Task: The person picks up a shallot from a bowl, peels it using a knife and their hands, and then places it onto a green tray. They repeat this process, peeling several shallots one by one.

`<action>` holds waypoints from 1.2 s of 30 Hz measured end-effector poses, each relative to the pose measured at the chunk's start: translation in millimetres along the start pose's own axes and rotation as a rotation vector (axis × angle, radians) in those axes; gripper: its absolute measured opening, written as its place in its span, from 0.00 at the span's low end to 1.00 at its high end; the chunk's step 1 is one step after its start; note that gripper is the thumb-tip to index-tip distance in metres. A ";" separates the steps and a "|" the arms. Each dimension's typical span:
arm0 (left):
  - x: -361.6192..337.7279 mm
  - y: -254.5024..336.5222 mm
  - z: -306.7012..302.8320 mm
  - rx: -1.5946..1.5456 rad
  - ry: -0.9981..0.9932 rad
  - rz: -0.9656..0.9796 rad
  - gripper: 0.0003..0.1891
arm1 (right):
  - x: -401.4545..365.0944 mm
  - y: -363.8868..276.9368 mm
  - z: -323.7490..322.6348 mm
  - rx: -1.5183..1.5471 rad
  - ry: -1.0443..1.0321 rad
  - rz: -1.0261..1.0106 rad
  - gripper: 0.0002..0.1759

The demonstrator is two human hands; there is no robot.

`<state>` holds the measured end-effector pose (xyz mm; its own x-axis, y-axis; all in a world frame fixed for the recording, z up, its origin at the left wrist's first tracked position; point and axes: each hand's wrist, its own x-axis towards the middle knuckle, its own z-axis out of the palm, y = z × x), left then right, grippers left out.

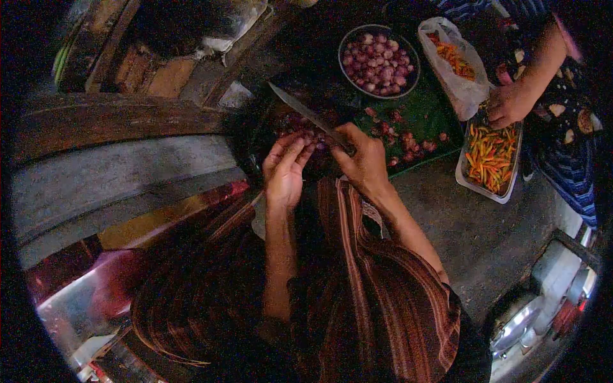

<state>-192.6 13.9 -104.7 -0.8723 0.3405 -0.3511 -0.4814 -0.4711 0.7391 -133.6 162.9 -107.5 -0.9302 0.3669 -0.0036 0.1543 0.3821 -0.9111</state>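
My right hand [363,156] is wrapped round the handle of a knife [303,112], whose blade points to the upper left. Just left of it, my left hand [285,169] has its fingers bent together at a small purple onion [311,136], partly hidden by the fingertips. Below both hands is a dark container with more purple pieces, its outline hard to make out. A round bowl [379,62] of small purple onions stands beyond my right hand. Loose onions and peels [408,143] lie on a green sheet [440,121].
At the right, a co-worker's hand [507,105] reaches to a tray of orange and green chillies [490,156]. Beside it lies a plastic bag [454,64] with chillies. Metal pans [517,324] stand at the lower right, and a wooden beam [121,121] runs along the left.
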 end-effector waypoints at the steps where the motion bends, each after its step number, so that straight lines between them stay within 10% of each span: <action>1: 0.5 -1.3 -1.8 0.000 0.000 0.000 0.09 | 0.5 -0.7 0.6 -0.013 0.003 0.019 0.20; 10: 6.4 -11.1 -18.8 -0.014 0.031 0.019 0.13 | -8.2 -15.3 5.6 0.109 -0.021 -0.244 0.23; 36: 5.1 -11.0 -0.4 0.174 0.038 0.122 0.13 | -8.1 -2.6 5.8 0.284 -0.098 -0.005 0.15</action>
<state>-191.8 20.5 -114.8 -0.9276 0.2564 -0.2718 -0.3524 -0.3587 0.8644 -128.4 154.0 -107.5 -0.9607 0.2762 -0.0261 0.0632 0.1263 -0.9900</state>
